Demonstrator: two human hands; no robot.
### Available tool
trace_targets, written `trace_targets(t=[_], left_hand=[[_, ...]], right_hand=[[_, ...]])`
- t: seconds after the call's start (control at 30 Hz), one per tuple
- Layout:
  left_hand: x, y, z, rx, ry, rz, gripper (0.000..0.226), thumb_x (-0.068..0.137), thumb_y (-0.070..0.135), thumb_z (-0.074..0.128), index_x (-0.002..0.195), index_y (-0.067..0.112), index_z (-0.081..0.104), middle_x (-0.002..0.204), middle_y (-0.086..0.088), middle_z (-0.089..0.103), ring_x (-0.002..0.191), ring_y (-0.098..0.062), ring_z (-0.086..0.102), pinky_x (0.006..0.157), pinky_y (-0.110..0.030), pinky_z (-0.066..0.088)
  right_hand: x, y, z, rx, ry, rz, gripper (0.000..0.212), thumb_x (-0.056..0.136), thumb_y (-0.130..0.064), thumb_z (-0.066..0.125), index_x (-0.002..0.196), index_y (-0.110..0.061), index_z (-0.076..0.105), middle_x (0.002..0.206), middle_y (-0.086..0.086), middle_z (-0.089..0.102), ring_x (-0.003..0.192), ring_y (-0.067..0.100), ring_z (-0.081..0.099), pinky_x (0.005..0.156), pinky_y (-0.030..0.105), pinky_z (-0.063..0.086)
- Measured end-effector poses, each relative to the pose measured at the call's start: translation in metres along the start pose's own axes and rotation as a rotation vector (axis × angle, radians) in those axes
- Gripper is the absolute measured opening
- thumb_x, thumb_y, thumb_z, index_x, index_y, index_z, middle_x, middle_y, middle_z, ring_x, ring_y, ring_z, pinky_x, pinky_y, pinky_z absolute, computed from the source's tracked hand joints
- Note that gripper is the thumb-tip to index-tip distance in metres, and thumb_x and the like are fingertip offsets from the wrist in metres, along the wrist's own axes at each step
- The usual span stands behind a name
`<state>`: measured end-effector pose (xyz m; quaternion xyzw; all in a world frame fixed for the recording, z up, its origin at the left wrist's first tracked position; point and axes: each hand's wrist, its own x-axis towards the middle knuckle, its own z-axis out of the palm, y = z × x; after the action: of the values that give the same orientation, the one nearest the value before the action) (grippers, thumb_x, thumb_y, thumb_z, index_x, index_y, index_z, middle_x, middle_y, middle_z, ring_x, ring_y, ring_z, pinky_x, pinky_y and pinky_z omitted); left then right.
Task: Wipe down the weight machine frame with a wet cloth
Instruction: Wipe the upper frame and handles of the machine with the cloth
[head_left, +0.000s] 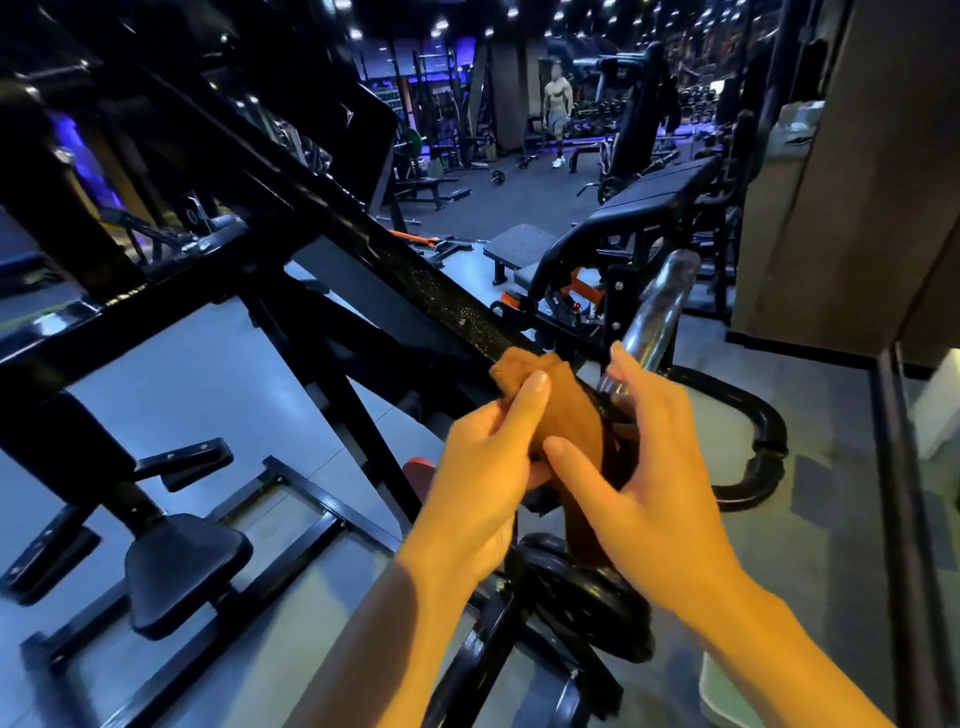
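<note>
A person's two bare hands work a brown cloth against the black sloping bar of a weight machine frame, at the bar's lower end. The left hand grips the bunched cloth from the near side, its thumb laid up over the fabric. The right hand, just beside it, pinches the cloth's lower fold with its thumb, while its fingers reach up beside the chrome handle that rises just past the bar. Below the bar's lower end, under the hands, black weight plates sit on the frame. Down the bar's left side stands a padded footrest. Far beyond the bar's upper stretch, a person stands on the gym floor near a barbell.
</note>
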<state>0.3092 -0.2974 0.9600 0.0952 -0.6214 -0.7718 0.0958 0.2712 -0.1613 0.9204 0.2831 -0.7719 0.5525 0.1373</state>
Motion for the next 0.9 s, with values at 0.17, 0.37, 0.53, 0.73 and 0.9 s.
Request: trace_targets(t=[0.17,0.37,0.53,0.73,0.9], left_hand=[[0.000,0.005,-0.006,-0.017,0.088,0.070,0.041,0.099,0.042,0.059,0.124,0.011,0.068,0.109,-0.009,0.077,0.102,-0.019,0.075,0.085,-0.036,0.062],[0.028,-0.001,-0.047,0.294,0.604,0.404,0.031,0.107,0.036,0.051,0.135,0.032,0.063,0.127,0.022,0.062,0.113,0.009,0.058,0.106,-0.024,0.048],[0.066,0.012,-0.066,0.340,0.581,0.504,0.052,0.112,0.033,0.037,0.162,0.034,0.024,0.168,0.019,0.020,0.148,0.009,0.020,0.118,-0.014,0.019],[0.088,0.008,-0.062,0.135,0.481,0.556,0.054,0.112,0.039,0.028,0.164,0.034,0.013,0.169,0.025,0.007,0.150,0.012,0.009,0.124,-0.021,0.012],[0.085,0.011,-0.071,0.022,0.512,0.549,0.046,0.113,0.036,0.027,0.158,0.034,0.036,0.164,0.022,0.030,0.148,0.008,0.027,0.126,-0.034,0.026]], right_hand=[[0.019,-0.008,-0.004,0.064,-0.144,-0.013,0.058,0.096,-0.045,0.062,0.148,-0.047,0.037,0.127,-0.032,0.055,0.114,-0.014,0.056,0.089,0.004,0.044],[0.062,0.019,-0.027,-0.331,0.017,-0.190,0.061,0.103,-0.035,0.056,0.160,-0.028,0.035,0.137,-0.005,0.052,0.120,0.010,0.049,0.093,0.005,0.032],[0.041,0.054,0.012,-0.441,-0.064,-0.223,0.056,0.110,-0.042,0.040,0.161,-0.020,0.034,0.159,-0.003,0.043,0.143,0.018,0.041,0.119,0.022,0.025],[0.085,0.018,0.065,-0.484,0.052,-0.433,0.052,0.113,-0.037,0.037,0.157,-0.011,0.041,0.163,0.007,0.040,0.147,0.025,0.042,0.117,0.044,0.040],[0.112,-0.008,0.090,-0.468,0.040,-0.492,0.050,0.112,-0.036,0.043,0.157,-0.015,0.043,0.162,0.009,0.041,0.138,0.027,0.051,0.109,0.041,0.047]])
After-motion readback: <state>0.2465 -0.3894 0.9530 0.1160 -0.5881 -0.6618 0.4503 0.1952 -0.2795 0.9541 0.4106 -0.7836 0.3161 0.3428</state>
